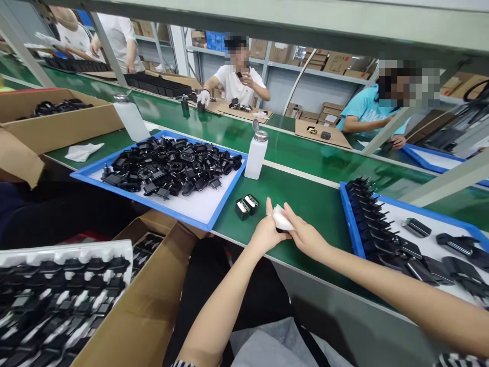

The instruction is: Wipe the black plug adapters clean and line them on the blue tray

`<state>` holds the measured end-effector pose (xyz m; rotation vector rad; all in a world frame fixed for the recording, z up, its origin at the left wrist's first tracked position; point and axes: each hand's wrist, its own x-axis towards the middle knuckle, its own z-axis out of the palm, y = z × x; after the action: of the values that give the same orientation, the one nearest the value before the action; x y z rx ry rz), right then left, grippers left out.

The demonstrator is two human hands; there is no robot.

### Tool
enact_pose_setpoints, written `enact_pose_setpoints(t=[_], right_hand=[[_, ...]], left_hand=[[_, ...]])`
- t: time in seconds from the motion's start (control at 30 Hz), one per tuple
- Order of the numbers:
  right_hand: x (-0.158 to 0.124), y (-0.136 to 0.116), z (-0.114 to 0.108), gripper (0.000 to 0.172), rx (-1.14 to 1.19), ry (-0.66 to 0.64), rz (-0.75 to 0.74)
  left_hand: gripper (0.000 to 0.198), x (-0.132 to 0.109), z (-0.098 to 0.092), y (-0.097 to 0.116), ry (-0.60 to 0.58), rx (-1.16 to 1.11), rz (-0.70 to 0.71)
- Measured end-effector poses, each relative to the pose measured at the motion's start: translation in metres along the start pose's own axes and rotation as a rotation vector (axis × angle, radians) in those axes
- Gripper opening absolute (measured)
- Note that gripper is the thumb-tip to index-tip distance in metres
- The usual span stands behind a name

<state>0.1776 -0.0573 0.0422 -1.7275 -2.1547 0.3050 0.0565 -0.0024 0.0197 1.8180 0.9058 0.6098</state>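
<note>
Over the near edge of the green bench, my left hand [266, 232] and my right hand [308, 237] meet. A folded white cloth [281, 219] sits between them, pressed by the fingers of my right hand. My left hand is curled beneath and beside the cloth, one finger pointing up; what lies inside its grip is hidden. Just left of my hands, two small black plug housings [243, 209] stand side by side, pale parts showing in their open tops. Behind them is a white dispenser bottle [256, 155] with its metal lid flipped up.
A blue-rimmed tray [216, 216] piled with black plug adapters [168, 165] lies left; another blue-rimmed tray [352, 224] holds rows of them at right. Cardboard boxes [153, 300] and a second bottle [130, 118] stand left. Several people work across the bench, under a metal overhead frame.
</note>
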Motion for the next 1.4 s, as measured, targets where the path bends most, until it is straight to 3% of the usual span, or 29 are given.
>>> enact_pose_setpoints(t=[0.1,0.17,0.3,0.43,0.6,0.7,0.77,0.9,1.03,1.27,1.4], right_hand=[[-0.021,0.001,0.007,0.055,-0.016,0.017,-0.133],[-0.034,0.002,0.003,0.057,-0.004,-0.024,-0.148],[-0.04,0.008,-0.025,0.056,0.111,-0.211,0.083],[-0.009,0.021,-0.067,0.052,0.246,-0.218,0.35],[0.059,0.037,-0.089,0.049,0.345,-0.187,0.437],[0.097,0.039,-0.078,0.058,0.091,-0.136,0.407],[0.12,0.03,-0.066,0.056,-0.114,-0.148,0.284],[0.157,-0.014,-0.04,0.035,-0.284,-0.208,-0.059],[0.189,-0.061,-0.011,0.029,-0.299,-0.261,-0.237],[0.214,-0.088,0.044,0.044,-0.331,-0.305,-0.211],[0.212,-0.086,0.042,0.028,-0.298,-0.272,-0.196]], left_hand=[[0.09,0.001,0.001,0.0,0.006,0.013,0.032],[0.088,0.001,0.002,-0.001,0.03,0.027,0.051],[0.091,0.001,0.001,-0.002,0.03,-0.011,0.06],[0.091,0.001,0.001,0.0,0.028,-0.006,0.034],[0.059,-0.012,-0.002,0.005,0.055,0.116,0.013],[0.049,-0.026,-0.009,0.003,0.119,0.177,0.043],[0.05,-0.035,-0.016,0.0,0.16,0.19,0.034],[0.052,-0.05,-0.029,-0.004,0.207,0.207,-0.027],[0.048,-0.06,-0.039,-0.006,0.268,0.215,-0.074],[0.053,-0.058,-0.047,-0.013,0.312,0.23,-0.093],[0.046,-0.048,-0.05,-0.016,0.286,0.201,-0.098]])
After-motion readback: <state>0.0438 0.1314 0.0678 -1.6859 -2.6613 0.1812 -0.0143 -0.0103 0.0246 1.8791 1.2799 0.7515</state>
